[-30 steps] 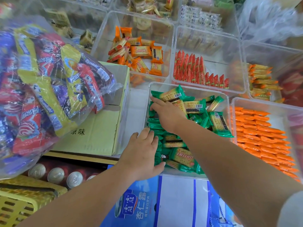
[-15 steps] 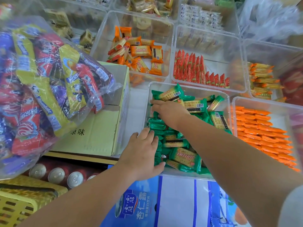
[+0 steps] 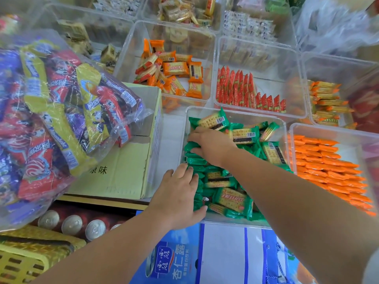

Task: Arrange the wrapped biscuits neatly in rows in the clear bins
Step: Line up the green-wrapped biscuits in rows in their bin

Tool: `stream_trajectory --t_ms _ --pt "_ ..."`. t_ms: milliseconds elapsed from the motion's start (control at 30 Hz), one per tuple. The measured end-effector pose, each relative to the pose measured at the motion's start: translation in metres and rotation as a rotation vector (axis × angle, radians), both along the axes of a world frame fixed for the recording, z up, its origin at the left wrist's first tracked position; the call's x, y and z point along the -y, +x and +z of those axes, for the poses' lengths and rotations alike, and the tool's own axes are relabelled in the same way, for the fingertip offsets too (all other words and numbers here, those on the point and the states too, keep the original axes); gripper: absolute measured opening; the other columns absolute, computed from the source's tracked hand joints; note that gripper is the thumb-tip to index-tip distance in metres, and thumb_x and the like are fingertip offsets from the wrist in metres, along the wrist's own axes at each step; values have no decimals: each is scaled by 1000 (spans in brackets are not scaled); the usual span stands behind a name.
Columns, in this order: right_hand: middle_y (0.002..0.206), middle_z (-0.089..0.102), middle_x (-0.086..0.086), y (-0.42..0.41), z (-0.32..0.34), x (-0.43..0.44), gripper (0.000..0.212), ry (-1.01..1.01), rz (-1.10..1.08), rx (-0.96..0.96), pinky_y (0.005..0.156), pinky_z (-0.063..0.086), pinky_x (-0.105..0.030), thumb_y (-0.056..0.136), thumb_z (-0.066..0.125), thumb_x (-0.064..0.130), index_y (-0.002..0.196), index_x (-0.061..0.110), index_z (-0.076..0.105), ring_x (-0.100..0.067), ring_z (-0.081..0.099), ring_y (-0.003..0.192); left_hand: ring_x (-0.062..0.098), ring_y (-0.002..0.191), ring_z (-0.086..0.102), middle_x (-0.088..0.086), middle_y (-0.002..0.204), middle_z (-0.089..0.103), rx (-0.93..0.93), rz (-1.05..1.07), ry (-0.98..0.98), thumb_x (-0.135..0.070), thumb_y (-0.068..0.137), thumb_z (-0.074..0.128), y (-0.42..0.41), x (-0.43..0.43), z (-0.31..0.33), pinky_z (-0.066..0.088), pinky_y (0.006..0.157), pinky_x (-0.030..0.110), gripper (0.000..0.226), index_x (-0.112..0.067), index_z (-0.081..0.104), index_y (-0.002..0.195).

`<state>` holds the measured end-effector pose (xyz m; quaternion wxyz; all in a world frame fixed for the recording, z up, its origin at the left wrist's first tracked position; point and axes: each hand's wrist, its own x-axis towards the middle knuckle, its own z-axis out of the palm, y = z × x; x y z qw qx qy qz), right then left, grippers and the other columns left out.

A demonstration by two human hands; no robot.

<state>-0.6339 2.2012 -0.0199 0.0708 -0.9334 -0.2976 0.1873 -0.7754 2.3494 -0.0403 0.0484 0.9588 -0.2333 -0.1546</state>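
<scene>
Green-wrapped biscuits (image 3: 231,198) fill a clear bin (image 3: 235,114) in the middle of the view. Along the bin's left wall several packs stand on edge in a row; the others lie loose and jumbled. My left hand (image 3: 180,198) lies against the near end of that row with its fingers fairly straight and its thumb along the bin's front. My right hand (image 3: 211,144) reaches across the bin and presses down on the far part of the row, fingers bent over the packs. What its fingertips hold is hidden.
Around it stand other clear bins: orange-wrapped rows (image 3: 328,169) at right, red packs (image 3: 246,91) and loose orange biscuits (image 3: 174,72) behind. At left a big bag of snacks (image 3: 51,119) lies on a cardboard box (image 3: 123,171). Drink cans (image 3: 71,223) and a yellow basket (image 3: 26,257) sit below.
My right hand has slid a little to the left and nearer along the row of green packs. My left hand has stayed in place.
</scene>
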Motion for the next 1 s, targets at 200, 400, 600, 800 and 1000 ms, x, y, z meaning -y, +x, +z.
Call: stream_trajectory --t_ms 200,400,600,800,1000 --pt "111 67 -5 -28 -9 8 33 190 -334 75 79 56 -41 99 57 40 125 20 63 -27 65 96 31 146 17 13 156 38 -12 -16 59 -76 84 23 1 1 2 28 114 53 99 -7 40 152" --pt "131 58 -12 -41 -20 12 47 15 -307 -84 96 45 -44 104 40 24 150 18 33 -34 52 116 33 148 12 14 160 31 -19 -41 102 -78 84 17 2 3 3 21 117 55 101 -9 28 157" --pt "136 46 -5 -38 -22 14 46 -64 -214 55 105 39 -46 101 46 27 147 26 40 -29 41 120 38 145 21 19 159 31 6 -46 119 -79 84 20 3 9 9 13 117 63 104 -6 25 157" --pt "133 48 -8 -30 -18 26 40 149 -289 -104 106 40 -41 104 44 29 142 18 51 -29 48 121 36 148 21 17 160 32 104 -71 109 -80 81 23 25 18 12 1 118 63 107 -4 32 155" --pt "134 56 -7 -16 -10 28 46 435 -707 -202 94 49 -36 100 54 37 139 14 45 -25 59 114 35 153 9 16 168 10 10 -43 247 -86 79 13 49 19 0 -3 115 70 112 -8 17 160"
